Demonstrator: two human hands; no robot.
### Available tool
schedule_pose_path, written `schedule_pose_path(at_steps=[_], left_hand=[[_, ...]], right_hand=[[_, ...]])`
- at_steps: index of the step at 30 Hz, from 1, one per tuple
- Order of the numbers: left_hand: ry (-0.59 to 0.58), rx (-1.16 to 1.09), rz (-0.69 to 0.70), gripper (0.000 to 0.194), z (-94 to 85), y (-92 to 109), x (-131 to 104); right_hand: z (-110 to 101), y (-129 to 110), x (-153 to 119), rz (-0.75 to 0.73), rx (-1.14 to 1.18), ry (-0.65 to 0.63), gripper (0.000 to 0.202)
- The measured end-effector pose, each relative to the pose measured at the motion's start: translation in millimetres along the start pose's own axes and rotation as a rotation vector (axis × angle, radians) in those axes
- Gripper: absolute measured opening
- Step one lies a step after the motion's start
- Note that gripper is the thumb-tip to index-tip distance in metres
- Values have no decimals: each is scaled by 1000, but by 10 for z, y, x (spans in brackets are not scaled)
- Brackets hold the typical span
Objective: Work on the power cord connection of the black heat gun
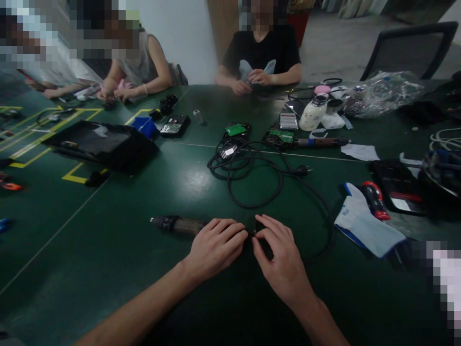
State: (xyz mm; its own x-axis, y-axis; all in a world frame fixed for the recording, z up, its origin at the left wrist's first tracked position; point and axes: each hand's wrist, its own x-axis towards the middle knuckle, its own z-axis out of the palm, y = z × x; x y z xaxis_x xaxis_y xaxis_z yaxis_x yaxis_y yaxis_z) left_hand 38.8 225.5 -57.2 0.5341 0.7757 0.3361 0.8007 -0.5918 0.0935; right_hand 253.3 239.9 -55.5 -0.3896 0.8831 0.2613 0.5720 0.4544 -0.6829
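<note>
My left hand is closed over the rear part of an electric screwdriver, which lies low over the green table with its bit end pointing left. Just to the right, my right hand pinches the dark end of a black cable between thumb and fingers, close to the screwdriver's rear end. The fingers partly hide the small gap there, so I cannot tell whether cable and tool touch. From my right hand the cable curves up into loose coils around a small black box with a white label; a mains plug lies beside them.
A black tray stands left. Opened devices with green boards and another electric screwdriver lie beyond the coils. On the right are a glove, a red-black screwdriver and a plastic bag. Several people sit across the table.
</note>
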Motion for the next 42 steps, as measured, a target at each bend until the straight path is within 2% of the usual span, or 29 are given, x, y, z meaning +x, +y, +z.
schedule_pose_path(at_steps=[5,21,36,42], left_hand=[[2,-14,-38,16,9,6,7],[2,2,-28,12,-12,7,16],[-17,-32,-15,17,-9,-7,2],[11,-26,-35,14,0,-4,11]], right_hand=[[0,10,-18,5,1,-2,9],[-5,-4,4,6,18,8,9],[11,16,-6,2,21,8,9],[16,21,-8,1,27,11,8]])
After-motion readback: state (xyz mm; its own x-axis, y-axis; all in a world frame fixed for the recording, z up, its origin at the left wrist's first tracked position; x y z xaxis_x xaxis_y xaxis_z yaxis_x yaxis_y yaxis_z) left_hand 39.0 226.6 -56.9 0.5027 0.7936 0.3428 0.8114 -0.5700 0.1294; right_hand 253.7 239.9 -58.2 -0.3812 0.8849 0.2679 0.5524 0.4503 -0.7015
